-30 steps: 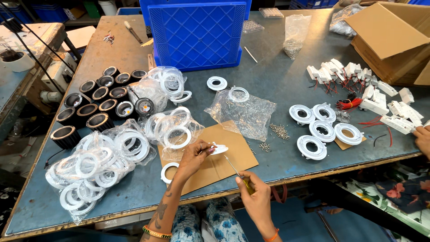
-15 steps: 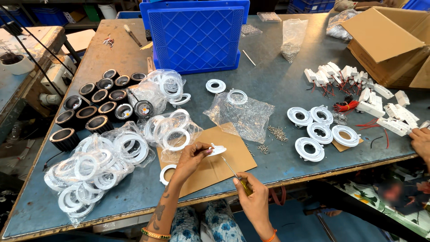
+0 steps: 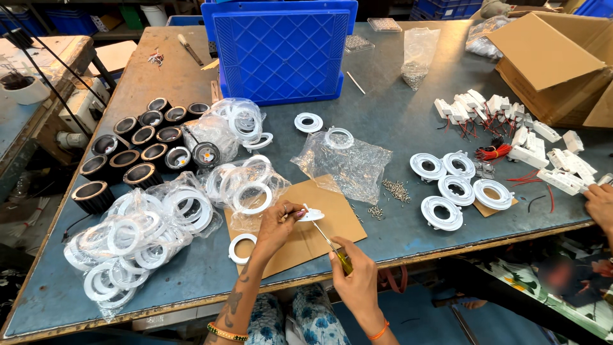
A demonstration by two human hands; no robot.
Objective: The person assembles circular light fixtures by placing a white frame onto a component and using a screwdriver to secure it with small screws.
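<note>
My left hand (image 3: 278,222) pinches a small white plastic part (image 3: 311,216) over a brown cardboard sheet (image 3: 338,220) on the grey table. A screwdriver (image 3: 333,248) with a yellow-green handle is gripped in my right hand (image 3: 355,275), its thin shaft pointing up-left with the tip at the white part. A single white ring (image 3: 239,248) lies on the table just left of my left wrist. Bags of white plastic rings (image 3: 246,185) sit beyond my left hand.
Black cylindrical housings (image 3: 137,150) stand at the left, with more bagged rings (image 3: 131,239) in front. A blue crate (image 3: 281,48) sits at the back. Loose screws (image 3: 396,190), white ring frames (image 3: 456,188), wired white connectors (image 3: 511,124) and a cardboard box (image 3: 549,54) lie right. Another person's hand (image 3: 600,204) is at the right edge.
Both hands have stayed over the cardboard sheet; the screwdriver tip has stayed at the white part. The other person's hand at the right edge has shifted slightly.
</note>
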